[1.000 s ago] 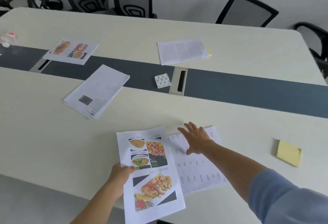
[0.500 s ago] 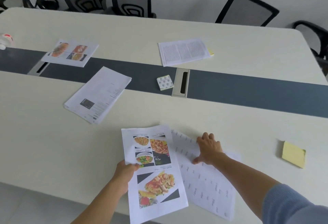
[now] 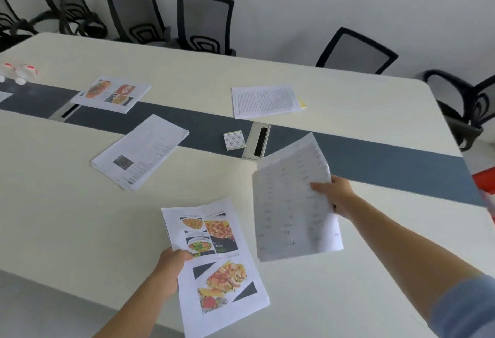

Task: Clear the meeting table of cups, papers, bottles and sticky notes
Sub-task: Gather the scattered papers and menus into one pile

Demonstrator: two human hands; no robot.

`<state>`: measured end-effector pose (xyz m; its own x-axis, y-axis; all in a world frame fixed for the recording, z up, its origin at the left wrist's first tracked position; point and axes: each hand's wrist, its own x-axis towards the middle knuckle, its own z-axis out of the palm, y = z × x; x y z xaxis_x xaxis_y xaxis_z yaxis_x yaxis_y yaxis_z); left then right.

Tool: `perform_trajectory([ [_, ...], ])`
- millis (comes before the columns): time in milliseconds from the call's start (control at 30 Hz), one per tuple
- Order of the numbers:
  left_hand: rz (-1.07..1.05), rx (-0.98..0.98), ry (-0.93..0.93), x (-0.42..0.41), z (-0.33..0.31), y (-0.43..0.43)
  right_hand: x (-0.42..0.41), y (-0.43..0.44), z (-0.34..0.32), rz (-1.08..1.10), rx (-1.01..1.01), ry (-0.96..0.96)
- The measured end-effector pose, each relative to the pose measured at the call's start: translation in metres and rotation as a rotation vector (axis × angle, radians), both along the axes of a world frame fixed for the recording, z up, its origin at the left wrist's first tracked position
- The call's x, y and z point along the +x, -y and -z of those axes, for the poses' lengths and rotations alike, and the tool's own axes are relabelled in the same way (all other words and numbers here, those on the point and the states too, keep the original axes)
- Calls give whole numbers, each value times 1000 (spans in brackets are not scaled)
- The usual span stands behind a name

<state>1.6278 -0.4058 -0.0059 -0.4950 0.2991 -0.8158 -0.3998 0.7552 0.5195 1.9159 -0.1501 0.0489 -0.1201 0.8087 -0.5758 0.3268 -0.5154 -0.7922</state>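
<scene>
Your left hand point(image 3: 171, 262) gripped the food-photo sheet point(image 3: 214, 265) at the table's point(image 3: 67, 230) near edge. Your right hand point(image 3: 334, 195) pinched the printed sheet point(image 3: 289, 203), lifted and tilted, just right of it. More papers point(image 3: 142, 150) lay far left.

Your table point(image 3: 80, 217) carries three papers point(image 3: 142, 151), a patterned note pad point(image 3: 235, 139), a yellow pad point(image 3: 302, 102) and two bottles point(image 3: 25, 72).

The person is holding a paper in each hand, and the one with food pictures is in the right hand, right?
Not quite. The head view shows the food paper in the left hand. The right hand holds the plain paper with faint text. A paper in each hand is correct.
</scene>
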Motion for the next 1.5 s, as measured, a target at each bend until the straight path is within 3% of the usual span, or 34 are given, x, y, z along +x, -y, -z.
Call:
perform_trajectory([
  [67,4,-10,30,13,0,-4,5,-9,-19,10,-47,-143],
  [167,26,-2,70,27,1,-9,-7,0,-18,-100,-100,-176],
  [233,-13,41,110,33,0,-11,-25,22,1,-188,-148,-125],
  [367,-159,141,361,27,28,-7,-57,77,61,-369,-214,59],
  [433,-122,161,408,27,36,-4,-64,98,85,-428,-238,142],
  [667,72,257,255,34,5,-7,-67,95,82,-520,-220,139],
  [867,508,493,183,-3,-95,-40,-64,40,21,-612,-377,-322],
  [933,613,548,144,-13,-123,-48,-71,29,-6,-663,-333,-400],
  [1167,401,580,-189,-42,-144,-65,-107,19,-58,-595,169,-323],
  [1333,354,503,-232,-49,-115,-72,-128,21,-37,-600,187,-201],
  [1500,411,405,-163,-70,-75,-80,-144,17,-2,-599,70,-50],
])
